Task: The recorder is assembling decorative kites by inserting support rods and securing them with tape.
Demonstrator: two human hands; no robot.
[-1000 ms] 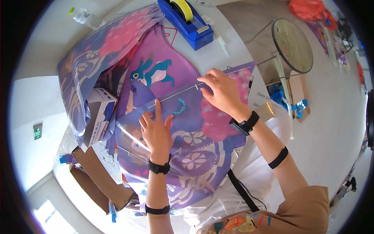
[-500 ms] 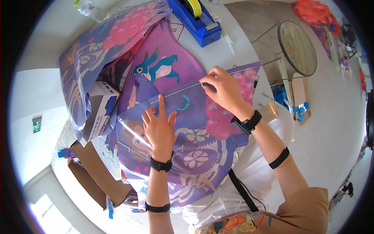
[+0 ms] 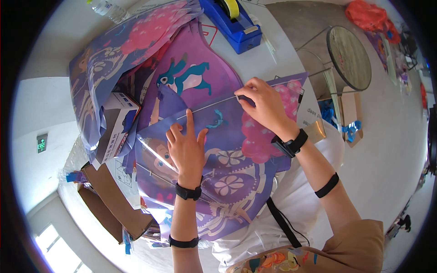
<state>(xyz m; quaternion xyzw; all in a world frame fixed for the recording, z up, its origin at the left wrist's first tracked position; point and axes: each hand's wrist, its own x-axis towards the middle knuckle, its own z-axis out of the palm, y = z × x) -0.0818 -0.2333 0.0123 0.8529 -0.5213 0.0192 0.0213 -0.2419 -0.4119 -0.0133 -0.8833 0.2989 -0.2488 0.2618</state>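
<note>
A thin purple sheet (image 3: 227, 169) printed with a cartoon figure and pink clusters is spread in front of me, its near part hanging over my lap. Along its far edge runs a thin white rod (image 3: 210, 107). My left hand (image 3: 185, 152) rests on the sheet, index finger stretched out to the rod and thumb apart. Farther right, my right hand (image 3: 265, 108) pinches thumb and fingers together on the rod. Just beyond lies a pink-purple sheet (image 3: 218, 68) with a teal rabbit-like figure.
More printed sheets (image 3: 148, 38) are draped over a box (image 3: 119, 132) at left. A blue tape dispenser (image 3: 239, 34) stands on the white table (image 3: 277, 59), with a plastic bottle (image 3: 109, 10) at far left. Cardboard boxes (image 3: 119, 202) sit lower left; a round stool (image 3: 348, 58) stands right.
</note>
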